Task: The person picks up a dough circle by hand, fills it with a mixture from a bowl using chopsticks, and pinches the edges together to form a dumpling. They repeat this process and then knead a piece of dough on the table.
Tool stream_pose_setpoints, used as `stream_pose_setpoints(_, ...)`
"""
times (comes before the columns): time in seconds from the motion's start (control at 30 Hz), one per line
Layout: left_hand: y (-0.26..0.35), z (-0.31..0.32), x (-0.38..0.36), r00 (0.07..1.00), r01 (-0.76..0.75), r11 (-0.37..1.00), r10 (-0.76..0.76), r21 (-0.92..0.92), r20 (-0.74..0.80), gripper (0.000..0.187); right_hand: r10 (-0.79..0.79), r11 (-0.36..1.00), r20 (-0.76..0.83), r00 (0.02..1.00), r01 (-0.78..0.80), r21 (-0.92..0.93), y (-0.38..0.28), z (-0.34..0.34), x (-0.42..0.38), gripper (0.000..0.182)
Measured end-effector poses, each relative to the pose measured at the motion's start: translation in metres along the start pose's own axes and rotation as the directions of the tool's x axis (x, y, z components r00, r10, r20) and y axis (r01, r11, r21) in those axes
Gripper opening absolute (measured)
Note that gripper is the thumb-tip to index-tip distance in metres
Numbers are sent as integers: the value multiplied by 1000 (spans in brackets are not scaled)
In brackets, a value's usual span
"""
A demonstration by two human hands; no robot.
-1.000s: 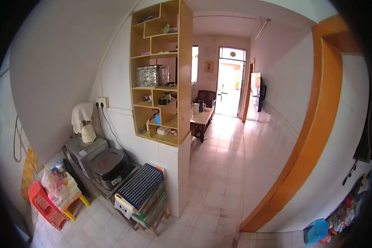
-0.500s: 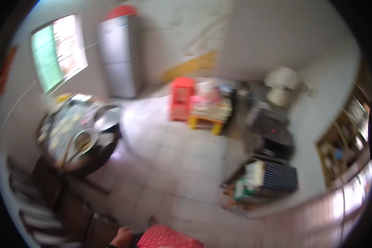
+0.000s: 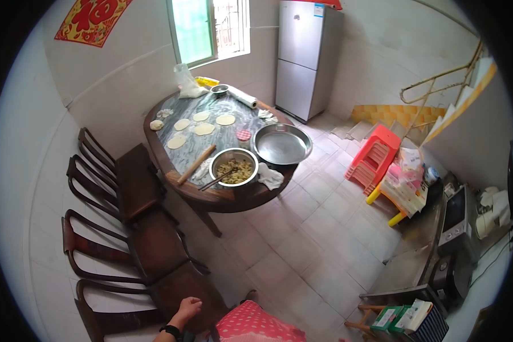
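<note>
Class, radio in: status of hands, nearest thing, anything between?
Left hand open, empty, over chair. Right hand out of view. Nothing between.

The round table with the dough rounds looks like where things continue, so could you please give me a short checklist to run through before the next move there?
1. Left hand free: ok, it rests on the nearest wooden chair and holds nothing.
2. Right hand in view: not ok, it does not show.
3. Floor between the person and the round table free of obstacles: ok, bare tiles.
4. Rolling pin within reach on the table: ok, it lies beside the filling bowl.
5. Filling bowl stocked: ok, chopped filling shows, with chopsticks resting in it.
6. Large metal pan empty: ok.
</note>
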State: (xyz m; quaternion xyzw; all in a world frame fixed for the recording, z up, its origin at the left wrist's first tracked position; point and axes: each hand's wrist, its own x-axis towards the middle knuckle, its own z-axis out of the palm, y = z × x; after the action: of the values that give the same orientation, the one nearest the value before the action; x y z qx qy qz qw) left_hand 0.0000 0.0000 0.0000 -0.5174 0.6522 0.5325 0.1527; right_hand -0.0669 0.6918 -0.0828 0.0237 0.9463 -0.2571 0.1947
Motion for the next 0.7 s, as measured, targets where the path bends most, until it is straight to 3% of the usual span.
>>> stream_pose_setpoints(0.13,64,-25,11,994,-106,978,104,-178,-18,36,11,998,-80,997,-6,64,-176,-76,94,31)
stream_pose_setpoints(0.2,95,-38,17,984,-180,959,177,-221,-32,37,-123,990,-113,986,130,53,-246,-92,137,33)
stream_pose_setpoints(0.33,125,-57,24,971,-239,917,220,-318,-97,34,-395,919,-15,919,395,15,-384,-115,198,34)
stream_pose_setpoints(0.5,115,-61,32,972,-202,918,144,-342,-185,32,-627,777,118,770,630,12,-489,-109,255,32)
stream_pose_setpoints(0.7,126,-88,47,979,-72,948,7,-311,-205,33,-746,652,212,631,757,41,-596,-94,311,29)
